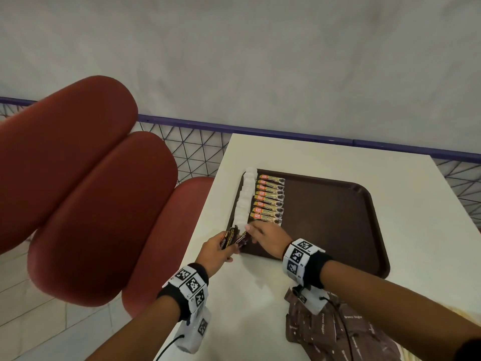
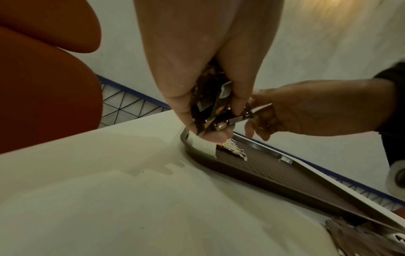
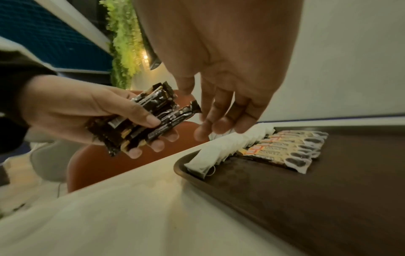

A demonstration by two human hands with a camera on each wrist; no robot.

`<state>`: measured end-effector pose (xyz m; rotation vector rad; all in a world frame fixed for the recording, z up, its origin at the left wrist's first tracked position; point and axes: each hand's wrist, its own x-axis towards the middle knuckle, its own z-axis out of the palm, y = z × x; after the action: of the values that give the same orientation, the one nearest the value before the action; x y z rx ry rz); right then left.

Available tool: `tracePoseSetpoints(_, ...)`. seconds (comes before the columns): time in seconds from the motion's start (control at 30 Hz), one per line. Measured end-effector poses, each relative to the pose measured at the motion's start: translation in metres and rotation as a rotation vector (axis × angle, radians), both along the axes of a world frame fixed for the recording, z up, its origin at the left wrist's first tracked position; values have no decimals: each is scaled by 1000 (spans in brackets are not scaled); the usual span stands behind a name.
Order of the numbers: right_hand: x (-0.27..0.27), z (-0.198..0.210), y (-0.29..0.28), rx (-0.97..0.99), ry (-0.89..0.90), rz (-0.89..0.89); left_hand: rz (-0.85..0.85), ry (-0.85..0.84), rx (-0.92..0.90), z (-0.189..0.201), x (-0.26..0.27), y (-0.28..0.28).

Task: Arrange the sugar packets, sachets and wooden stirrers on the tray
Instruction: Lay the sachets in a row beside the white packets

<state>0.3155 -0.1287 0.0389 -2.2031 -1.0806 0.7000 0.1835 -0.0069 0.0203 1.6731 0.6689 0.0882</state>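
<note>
A dark brown tray [image 1: 325, 217] lies on the white table [image 1: 260, 295]. Along its left edge runs a column of white sachets [image 1: 244, 201], with a column of gold sachets [image 1: 269, 201] beside it. My left hand [image 1: 221, 247] hovers at the tray's near left corner and grips a bundle of black sachets [image 1: 229, 237]. My right hand [image 1: 253, 230] reaches across to the bundle, its thumb and fingers on the end of one black sachet [image 3: 188, 110] that sticks out. The right wrist view shows the white sachets [image 3: 219, 147] and the gold sachets [image 3: 285, 147] just below those fingers.
A heap of brown sugar packets [image 1: 338, 332] lies on the table near me, under my right forearm. Red padded chairs [image 1: 91, 204] stand to the left of the table. A blue-railed mesh fence [image 1: 197, 152] runs behind. No stirrers show.
</note>
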Motion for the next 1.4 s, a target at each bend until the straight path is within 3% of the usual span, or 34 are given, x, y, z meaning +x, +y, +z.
tracePoseSetpoints(0.2,3,1,-5,80,352,-121,35,-49,5,4,-6,-2)
tracePoseSetpoints(0.27,3,1,-7,136,381,-146,87,-65,-1,1,-8,2)
tracePoseSetpoints(0.5,4,0,-18,298,328,-317,234,-79,-26,-1,-14,13)
tracePoseSetpoints(0.73,0,-2,-23,327,353,-284,244,-95,-85,0,-9,5)
tracePoseSetpoints(0.97,-3,-5,-33,279,423,-257,224,-106,-27,2,-4,-3)
tracePoseSetpoints(1.07,5,-8,-39,231,376,-354,250,-97,-35,3,-4,-4)
tracePoseSetpoints(1.2,29,-15,-49,161,188,-511,301,-57,-82,-4,-10,6)
tracePoseSetpoints(1.4,47,-33,-45,42,226,-657,305,37,-136,-4,-21,15)
